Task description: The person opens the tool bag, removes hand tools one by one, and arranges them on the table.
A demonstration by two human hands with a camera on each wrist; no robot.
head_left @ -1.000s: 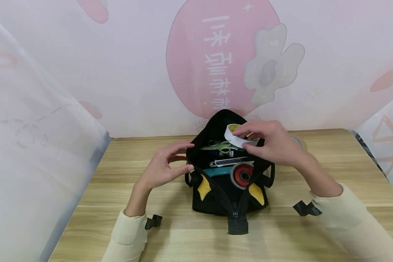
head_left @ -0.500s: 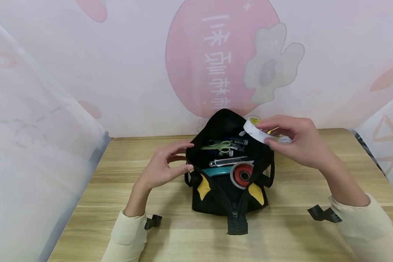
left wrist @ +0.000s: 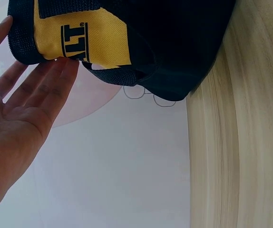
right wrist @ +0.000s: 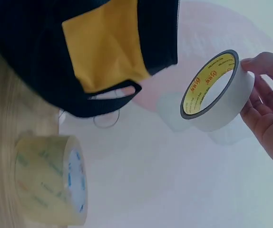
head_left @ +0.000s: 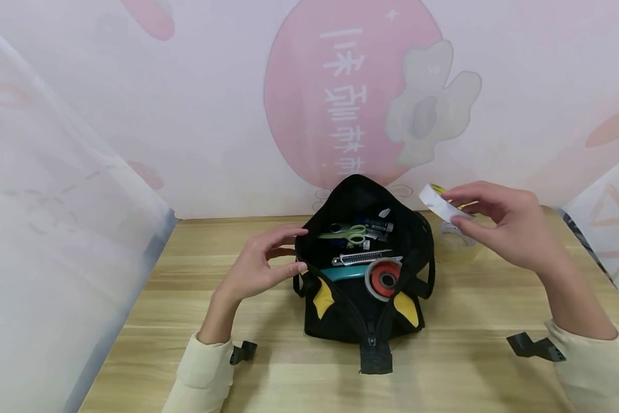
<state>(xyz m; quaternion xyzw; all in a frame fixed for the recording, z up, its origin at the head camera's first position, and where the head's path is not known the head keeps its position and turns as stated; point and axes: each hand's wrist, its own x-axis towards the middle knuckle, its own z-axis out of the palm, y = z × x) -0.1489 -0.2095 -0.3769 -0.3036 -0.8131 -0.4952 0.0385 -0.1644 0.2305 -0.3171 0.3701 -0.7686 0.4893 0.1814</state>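
Observation:
A black tool bag (head_left: 335,321) with yellow patches lies unzipped on the table. My left hand (head_left: 260,261) touches its left rim, thumb and fingers spread and fairly straight; in the left wrist view the fingertips meet the bag's edge. Up off the table, right of the bag, my right hand (head_left: 505,223) pinches a roll of white tape (right wrist: 227,107) with a yellow-printed core. Inside the bag are green-handled scissors (head_left: 353,234), a utility knife (head_left: 363,257), a teal tool (head_left: 342,273) and a red-and-grey round part (head_left: 384,279).
A wide roll of clear packing tape (right wrist: 46,180) stands on the wooden table (head_left: 185,321) right of the bag, partly behind my right hand in the head view. A printed cloth backdrop (head_left: 211,115) rises along the table's back edge.
My right hand has carried the white tape roll out from over the bag's opening to the right. The left hand has stayed at the rim, and the bag has stayed put.

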